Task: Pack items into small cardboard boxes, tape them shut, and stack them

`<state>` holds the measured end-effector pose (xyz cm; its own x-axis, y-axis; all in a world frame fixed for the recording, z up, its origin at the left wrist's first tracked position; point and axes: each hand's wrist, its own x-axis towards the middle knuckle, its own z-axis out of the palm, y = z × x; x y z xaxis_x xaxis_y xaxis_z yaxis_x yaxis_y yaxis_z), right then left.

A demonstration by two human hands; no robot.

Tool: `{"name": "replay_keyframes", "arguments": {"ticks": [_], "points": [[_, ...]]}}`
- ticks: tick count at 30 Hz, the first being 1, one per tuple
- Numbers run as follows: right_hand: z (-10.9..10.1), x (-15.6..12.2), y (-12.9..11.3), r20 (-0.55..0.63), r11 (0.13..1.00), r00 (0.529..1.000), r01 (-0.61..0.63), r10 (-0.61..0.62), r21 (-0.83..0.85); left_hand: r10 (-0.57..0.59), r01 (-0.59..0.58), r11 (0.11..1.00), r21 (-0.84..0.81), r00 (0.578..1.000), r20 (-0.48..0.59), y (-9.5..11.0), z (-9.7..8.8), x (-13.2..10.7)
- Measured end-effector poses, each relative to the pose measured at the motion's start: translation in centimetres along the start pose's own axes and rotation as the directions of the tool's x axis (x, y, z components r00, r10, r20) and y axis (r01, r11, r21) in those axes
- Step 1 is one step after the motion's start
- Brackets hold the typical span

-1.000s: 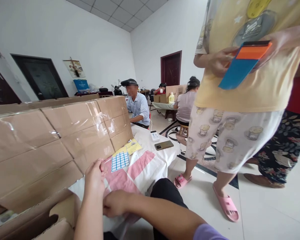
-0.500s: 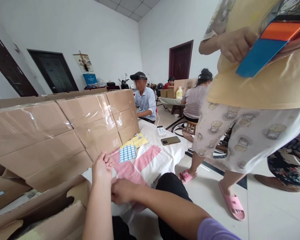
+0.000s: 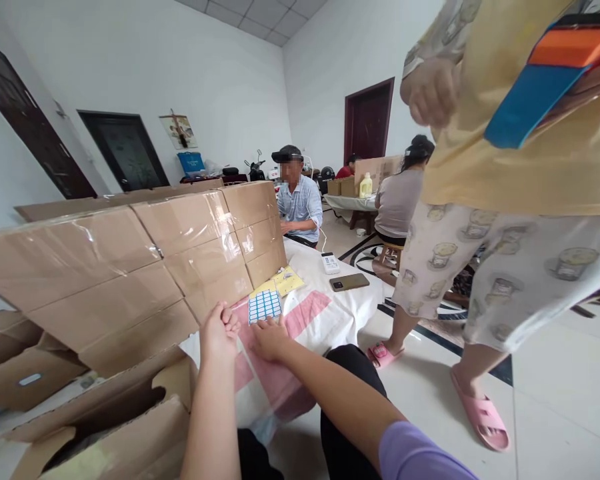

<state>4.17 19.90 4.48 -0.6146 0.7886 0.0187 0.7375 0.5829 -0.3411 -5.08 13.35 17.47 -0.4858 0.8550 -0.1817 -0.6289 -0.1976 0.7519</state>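
Note:
My left hand (image 3: pixel 221 328) is raised over the cloth-covered table (image 3: pixel 307 327), its fingers curled closed; whatever they hold, if anything, is hidden. To its right, my right hand (image 3: pixel 270 339) lies palm down with fingers stretched out. Its fingertips reach the near edge of a sheet of blue-bordered labels (image 3: pixel 265 306), and I cannot tell whether they press on it. The sheet lies flat, partly over a yellow printed packet (image 3: pixel 291 280). An open cardboard box (image 3: pixel 125 437) stands beside my left forearm.
Taped cardboard boxes (image 3: pixel 190 250) form a stack along the left. A phone (image 3: pixel 349 283) and a white device (image 3: pixel 331 263) with a cable lie further back. On the right stands a person holding a blue and orange object (image 3: pixel 535 100). Another person (image 3: pixel 300 207) sits behind the boxes.
My right hand has moved forward from beside my left wrist to the label sheet, its fingers now stretched out. My left hand stays curled. The standing person's hand has come away from the blue and orange object.

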Motion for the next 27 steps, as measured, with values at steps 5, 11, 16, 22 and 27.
{"name": "replay_keyframes", "arguments": {"ticks": [5, 11, 16, 22, 27], "points": [[0.1, -0.2, -0.6, -0.044, 0.997, 0.996, -0.072, 0.072, 0.001, 0.008, -0.008, 1.000, -0.011, 1.000, -0.008, 0.1, -0.1, -0.1], [-0.2, -0.1, -1.0, -0.103, 0.978, 0.974, -0.206, 0.203, -0.022, 0.000, 0.000, 1.000, -0.008, 1.000, -0.005, -0.1, -0.2, 0.0], [0.0, -0.6, -1.8, -0.124, 0.974, 0.968, -0.224, 0.217, -0.042, 0.003, -0.003, 1.000, -0.012, 1.000, 0.010, -0.1, -0.6, 0.3], [-0.1, -2.3, -3.7, -0.156, 0.995, 0.984, -0.093, 0.089, -0.020, 0.013, -0.012, 1.000, -0.025, 1.000, 0.004, 0.0, -0.9, 0.4], [0.0, -3.1, -5.0, -0.154, 0.998, 0.987, 0.030, -0.039, -0.058, 0.045, -0.045, 0.998, -0.040, 0.999, -0.009, 0.3, -1.1, 0.2]]}}
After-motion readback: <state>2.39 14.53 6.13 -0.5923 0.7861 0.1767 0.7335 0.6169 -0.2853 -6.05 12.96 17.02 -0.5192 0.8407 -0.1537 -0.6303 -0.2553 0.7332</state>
